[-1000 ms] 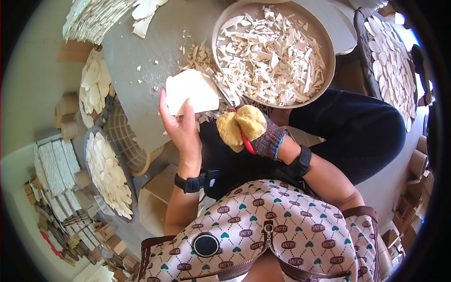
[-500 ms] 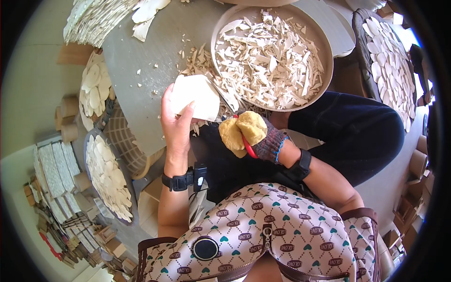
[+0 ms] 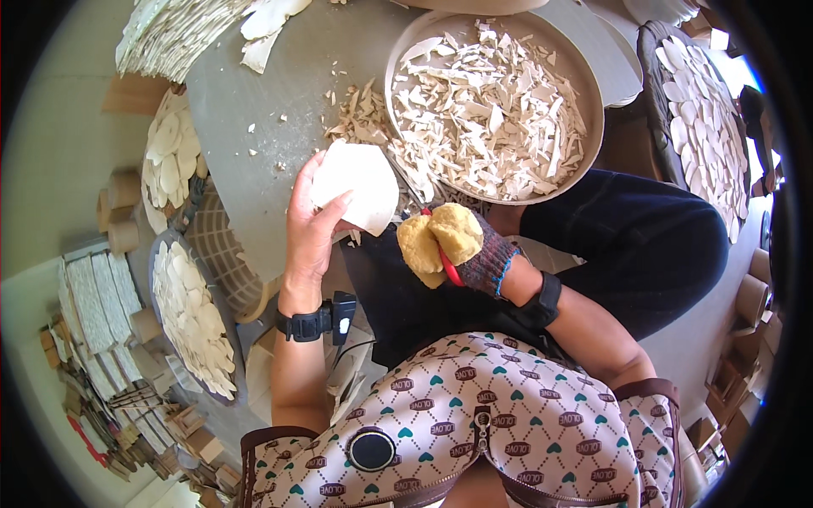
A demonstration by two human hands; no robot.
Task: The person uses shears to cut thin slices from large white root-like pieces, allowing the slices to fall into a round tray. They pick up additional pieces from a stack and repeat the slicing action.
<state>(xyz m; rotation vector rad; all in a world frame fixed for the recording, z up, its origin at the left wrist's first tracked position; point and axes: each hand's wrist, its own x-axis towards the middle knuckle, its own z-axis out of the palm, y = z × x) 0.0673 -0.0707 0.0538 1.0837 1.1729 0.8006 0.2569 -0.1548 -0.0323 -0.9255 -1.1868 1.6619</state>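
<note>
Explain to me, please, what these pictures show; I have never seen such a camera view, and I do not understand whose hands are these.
There is no machine here; these are a person's own two hands. The view comes from the left one of two wide fisheye cameras worn on the head, looking down, so straight edges seem bent. The bare left hand holds a flat, pale piece. The right hand, in a knitted glove, grips a scissor-like tool with red handles and yellow padding. On the grey surface lie loose pale scraps; beside them is a round tray full of similar scraps.
</note>
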